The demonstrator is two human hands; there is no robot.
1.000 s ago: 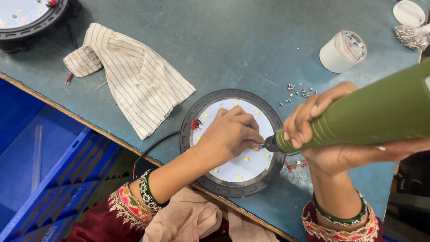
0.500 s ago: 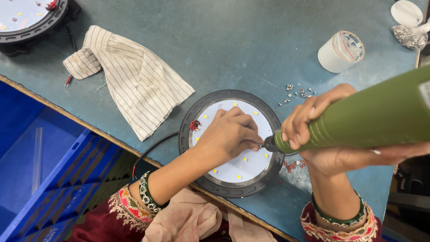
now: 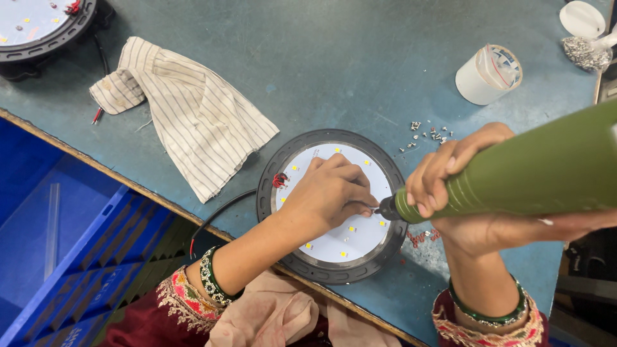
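1. Left hand (image 3: 328, 193): lies palm-down on the white disc of the round lamp (image 3: 331, 247), fingers curled together, tips pinching something too small to tell right at the tool's tip
2. Right hand (image 3: 459, 193): wrapped tight around the green electric screwdriver (image 3: 533, 177), which lies nearly level, its dark tip pointing at the left fingertips
3. Round lamp: black ring, white board with small yellow chips, directly under the left hand; red wires (image 3: 280, 180) just beside its wrist side
4. Loose screws (image 3: 430, 133): scattered just beyond the right hand
5. White tape roll (image 3: 487, 75): further beyond the right hand
6. Striped cloth (image 3: 186, 109): crumpled, well off to the left hand's outer side
7. Second lamp (image 3: 38, 29): far beyond the cloth, at the table's (image 3: 334, 58) corner
8. Blue crate (image 3: 58, 257): below the table edge, outward of the left forearm
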